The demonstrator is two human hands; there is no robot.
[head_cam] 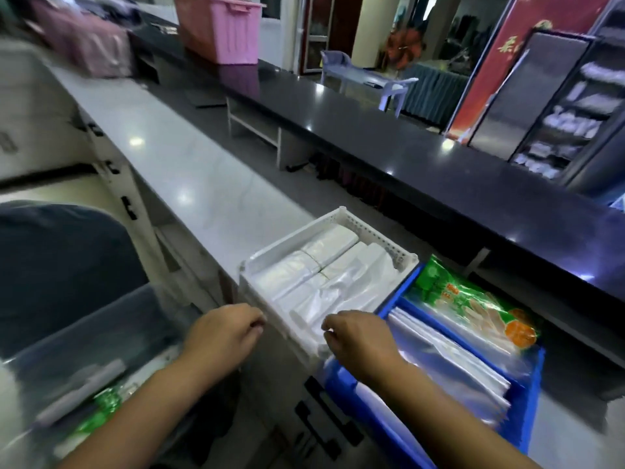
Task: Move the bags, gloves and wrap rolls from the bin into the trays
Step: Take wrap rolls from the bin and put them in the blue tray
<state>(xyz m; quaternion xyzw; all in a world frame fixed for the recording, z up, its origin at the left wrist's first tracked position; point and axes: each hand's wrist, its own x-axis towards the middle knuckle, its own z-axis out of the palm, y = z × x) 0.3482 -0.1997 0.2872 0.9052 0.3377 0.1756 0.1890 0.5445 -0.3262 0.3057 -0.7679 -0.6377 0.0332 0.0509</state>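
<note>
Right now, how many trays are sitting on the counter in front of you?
2. A white tray holding folded plastic bags sits on the pale counter; a blue tray touches its right side. More may lie out of view.

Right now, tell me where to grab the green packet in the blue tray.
Take the green packet by its upper edge, coming from above. It stands tilted against the blue tray's far wall, clear bags pressed against its front, so only that edge is free.

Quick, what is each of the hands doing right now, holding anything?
Left hand: loosely curled at the white tray's near corner, holding nothing visible.
Right hand: fingers curled over the white bags; cannot tell whether it grips one.
</note>
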